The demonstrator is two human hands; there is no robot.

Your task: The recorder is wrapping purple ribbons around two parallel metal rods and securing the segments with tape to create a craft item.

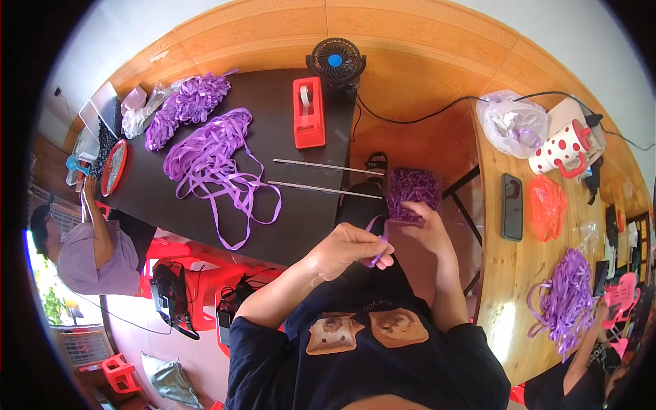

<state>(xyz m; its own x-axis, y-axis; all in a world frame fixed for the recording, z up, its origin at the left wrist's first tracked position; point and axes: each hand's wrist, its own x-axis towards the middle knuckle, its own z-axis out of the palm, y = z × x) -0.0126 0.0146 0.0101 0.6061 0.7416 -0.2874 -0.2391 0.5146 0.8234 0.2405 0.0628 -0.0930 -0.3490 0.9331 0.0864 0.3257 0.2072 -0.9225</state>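
Purple ribbon strip (385, 239) is in my left hand (352, 251), near side of the scene, just right of the dark table (266, 96). Left grip: thumb and fingers pinched on the strip, with bits of it showing past the fingertips. Right hand (432, 232) is off to the right, fingers loosely spread, nothing visible in them. It overlaps the near side of the box (414, 169) of purple pieces (413, 186) in view; can't tell if it touches.

Risks, my read:
- Pinch is small and the ribbon looks slick. A slack hold or a twist could let it slip out.
- Two metal rods (328, 167) poke past the table's right edge, just beyond my left hand. A bump could knock them askew or off.
- Loose ribbon pile (212, 147), left on the table, trails loops to the near side. Catching one could drag and tangle the lot.
- Box looks well filled. A knock from the right hand could spill pieces.
- Fan (335, 61) at the far end: can't tell if it's running. If so, airflow could shift light ribbon.
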